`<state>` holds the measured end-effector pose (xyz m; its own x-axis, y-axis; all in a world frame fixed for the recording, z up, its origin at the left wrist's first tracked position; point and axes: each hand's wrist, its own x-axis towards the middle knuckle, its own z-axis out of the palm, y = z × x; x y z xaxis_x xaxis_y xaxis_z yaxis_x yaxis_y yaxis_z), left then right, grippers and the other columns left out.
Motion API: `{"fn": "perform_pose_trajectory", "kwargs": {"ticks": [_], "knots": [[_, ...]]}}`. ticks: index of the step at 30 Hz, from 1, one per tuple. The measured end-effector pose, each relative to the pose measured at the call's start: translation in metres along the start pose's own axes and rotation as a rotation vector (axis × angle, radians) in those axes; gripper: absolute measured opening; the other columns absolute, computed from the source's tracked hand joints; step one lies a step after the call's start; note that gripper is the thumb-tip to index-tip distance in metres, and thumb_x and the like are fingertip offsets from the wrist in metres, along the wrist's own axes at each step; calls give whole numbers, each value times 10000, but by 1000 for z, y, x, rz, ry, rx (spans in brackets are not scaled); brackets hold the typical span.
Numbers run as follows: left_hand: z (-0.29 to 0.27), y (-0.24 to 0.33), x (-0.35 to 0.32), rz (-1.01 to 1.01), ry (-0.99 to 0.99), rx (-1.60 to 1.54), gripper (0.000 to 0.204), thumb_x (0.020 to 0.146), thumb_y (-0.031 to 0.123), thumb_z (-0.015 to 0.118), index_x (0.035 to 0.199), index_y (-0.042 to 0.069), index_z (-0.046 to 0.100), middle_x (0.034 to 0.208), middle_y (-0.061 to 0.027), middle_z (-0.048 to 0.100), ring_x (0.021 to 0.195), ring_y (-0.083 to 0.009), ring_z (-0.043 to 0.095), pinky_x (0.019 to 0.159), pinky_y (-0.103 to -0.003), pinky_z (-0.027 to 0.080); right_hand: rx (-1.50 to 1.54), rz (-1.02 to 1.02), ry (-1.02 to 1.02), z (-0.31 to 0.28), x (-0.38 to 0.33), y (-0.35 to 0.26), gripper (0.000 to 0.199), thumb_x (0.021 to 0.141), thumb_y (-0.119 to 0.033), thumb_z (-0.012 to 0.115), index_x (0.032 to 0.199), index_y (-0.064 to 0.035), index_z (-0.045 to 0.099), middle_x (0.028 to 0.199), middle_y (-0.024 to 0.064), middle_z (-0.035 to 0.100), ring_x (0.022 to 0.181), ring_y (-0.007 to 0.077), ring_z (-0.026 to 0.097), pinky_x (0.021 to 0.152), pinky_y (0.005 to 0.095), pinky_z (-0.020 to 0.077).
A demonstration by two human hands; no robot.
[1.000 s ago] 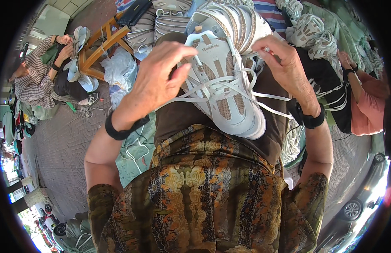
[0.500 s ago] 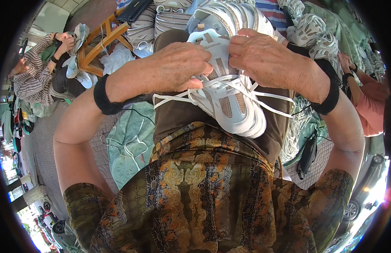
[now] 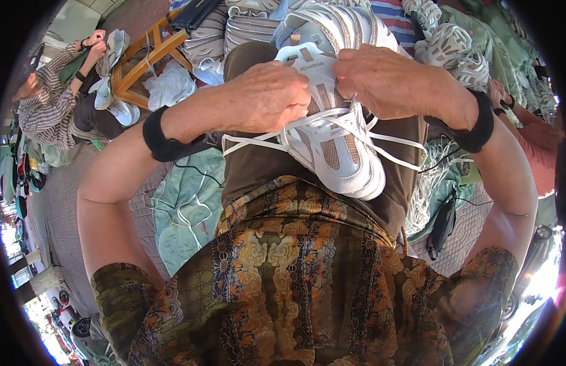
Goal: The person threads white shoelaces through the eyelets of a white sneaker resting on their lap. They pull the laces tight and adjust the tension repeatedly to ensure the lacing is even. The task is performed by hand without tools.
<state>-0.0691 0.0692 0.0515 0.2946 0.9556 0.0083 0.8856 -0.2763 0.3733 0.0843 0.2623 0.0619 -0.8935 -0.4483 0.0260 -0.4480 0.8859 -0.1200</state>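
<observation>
Basically, nearest is a brown/orange patterned shirt (image 3: 283,280), then two bare forearms w/ black wristbands (image 3: 161,134) reaching fwd. Shoe (image 3: 339,155), white-grey w/ beige mesh, lies on the dark brown trousers (image 3: 249,158) over the lap, toe twd the body, tongue pointing away. L hand (image 3: 269,94) is at the shoe's L side, fingers curled in tight; tips partly hidden, so can't tell if lace or shoe edge is pinched. R hand (image 3: 380,82) sits opp., curled over the R upper edge, fingers bent; can't tell what, if anything, is gripped. White laces (image 3: 396,156) cross the upper loosely, a loop out L, more trailing R. Approx. beside the legs: green sheet (image 3: 179,229) L, bundle of white cords (image 3: 419,198) R. Just past the shoe, a row of similar shoes (image 3: 350,27), packed tight. Farther L, wooden frame (image 3: 143,70), plastic bag (image 3: 170,85), and a co-worker in a striped top (image 3: 54,113); far R, another person's salmon sleeve (image 3: 536,143).
</observation>
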Motion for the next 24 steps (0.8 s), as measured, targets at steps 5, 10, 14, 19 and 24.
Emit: {"fn": "perform_pose_trajectory", "kwargs": {"ticks": [5, 10, 14, 19, 24], "knots": [[6, 13, 16, -257, -24, 108, 222, 813, 175, 555, 703, -8, 615, 744, -186, 639, 748, -369, 621, 726, -489, 472, -195, 150, -174, -1, 19, -24, 54, 748, -77, 651, 742, -45, 694, 847, 83, 604, 971, 241, 544, 841, 380, 418], [11, 7, 19, -313, 60, -10, 256, 804, 188, 554, 659, -11, 625, 741, -185, 664, 765, -362, 650, 702, -483, 493, -160, 245, -111, 3, 21, -33, 68, 766, -88, 647, 784, -38, 689, 880, 88, 622, 978, 258, 552, 849, 402, 419], [25, 2, 8, -230, 140, -6, 231, 849, 213, 531, 802, 0, 606, 818, -183, 636, 784, -362, 598, 719, -453, 477, 189, 336, 232, 25, 10, -23, 109, 846, -112, 615, 880, -10, 632, 887, 120, 620, 905, 286, 573, 812, 401, 450], [39, 48, 3, -15, 316, -269, 95, 873, 116, 498, 851, 28, 527, 809, -130, 519, 742, -301, 550, 646, -425, 457, 373, 275, 494, 19, 9, -23, 126, 918, -123, 541, 883, -3, 560, 727, 144, 579, 658, 275, 567, 641, 372, 470], [80, 121, 3, 326, 2, -647, 162, 741, -7, 560, 882, -6, 482, 866, -139, 498, 751, -318, 569, 586, -420, 494, 658, 64, 549, 19, 78, -57, 171, 922, -149, 519, 829, -10, 550, 694, 112, 573, 634, 205, 572, 566, 366, 464]]}}
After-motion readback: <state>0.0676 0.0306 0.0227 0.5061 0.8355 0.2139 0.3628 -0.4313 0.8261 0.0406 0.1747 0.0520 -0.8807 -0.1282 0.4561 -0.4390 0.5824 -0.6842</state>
